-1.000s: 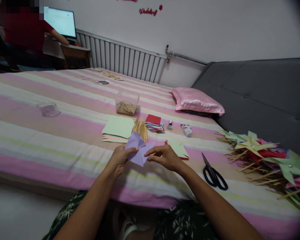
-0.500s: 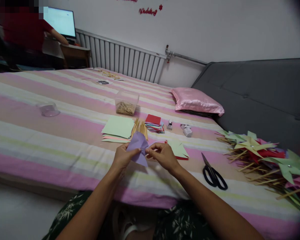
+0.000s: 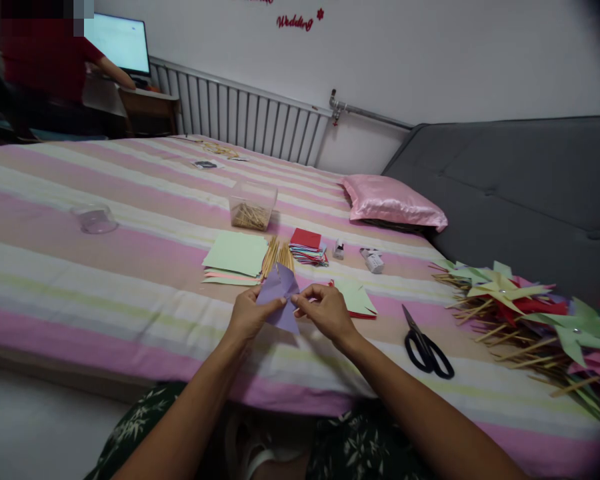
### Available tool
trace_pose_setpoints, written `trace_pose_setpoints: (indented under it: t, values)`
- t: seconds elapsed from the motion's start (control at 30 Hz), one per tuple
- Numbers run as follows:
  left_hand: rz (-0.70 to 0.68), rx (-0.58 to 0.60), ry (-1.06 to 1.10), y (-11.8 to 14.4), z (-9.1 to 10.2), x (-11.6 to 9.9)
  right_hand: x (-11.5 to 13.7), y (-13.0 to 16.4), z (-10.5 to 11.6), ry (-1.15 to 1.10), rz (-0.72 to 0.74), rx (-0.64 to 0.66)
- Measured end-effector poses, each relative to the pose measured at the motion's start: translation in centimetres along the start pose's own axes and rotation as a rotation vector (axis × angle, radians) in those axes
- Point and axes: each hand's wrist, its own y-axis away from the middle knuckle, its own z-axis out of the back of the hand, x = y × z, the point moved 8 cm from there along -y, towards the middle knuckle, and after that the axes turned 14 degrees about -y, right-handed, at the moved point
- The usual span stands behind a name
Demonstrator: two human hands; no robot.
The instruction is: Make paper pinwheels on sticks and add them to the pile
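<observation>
A sheet of purple paper (image 3: 275,308), partly folded in toward its middle like a pinwheel, is held above the near side of the bed. My left hand (image 3: 249,312) grips its left side, the thumb pressing near the centre. At the right edge, my right hand (image 3: 325,308) pinches the paper between thumb and fingertips. Just behind the paper lie a stack of pale green square sheets (image 3: 237,253) and a row of thin wooden sticks (image 3: 279,253). Beside my right hand is a smaller pile of cut green and red paper (image 3: 356,298).
Black-handled scissors (image 3: 427,350) lie to the right, near a heap of finished paper pinwheels (image 3: 565,327). A clear box of sticks (image 3: 253,208), small red-topped squares (image 3: 306,239), a small white box (image 3: 373,261), a clear lid (image 3: 95,220) and a pink pillow (image 3: 395,200) rest farther back. A person (image 3: 45,67) sits far left.
The purple paper has turned slightly, and its upper part is folded further toward the centre. Both hands stay in nearly the same place, still gripping it.
</observation>
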Motion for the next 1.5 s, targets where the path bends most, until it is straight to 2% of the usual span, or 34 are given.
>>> trace_pose_setpoints:
  t: [0.43, 0.67, 0.8, 0.93, 1.13, 1.5]
  values:
    - [0.007, 0.087, -0.013, 0.2, -0.7, 0.0, 1.1, 0.2, 0.2, 0.146, 0.078, -0.034]
    - [0.041, 0.071, -0.014, 0.2, -0.7, 0.3, 2.0, 0.4, 0.3, 0.232, 0.160, -0.058]
    - [0.029, 0.064, 0.035, 0.2, -0.7, 0.2, 2.0, 0.2, 0.3, 0.110, 0.217, -0.057]
    - [0.020, 0.068, 0.054, 0.3, -0.8, 0.1, 1.1, -0.1, -0.2, -0.117, 0.147, 0.023]
    - [-0.006, 0.089, 0.018, 0.4, -0.9, -0.2, 0.7, -0.1, -0.7, -0.334, 0.035, 0.087]
    - [-0.024, 0.106, -0.008, 0.6, -0.8, -0.7, -0.3, -0.1, -0.9, -0.453, -0.117, 0.092]
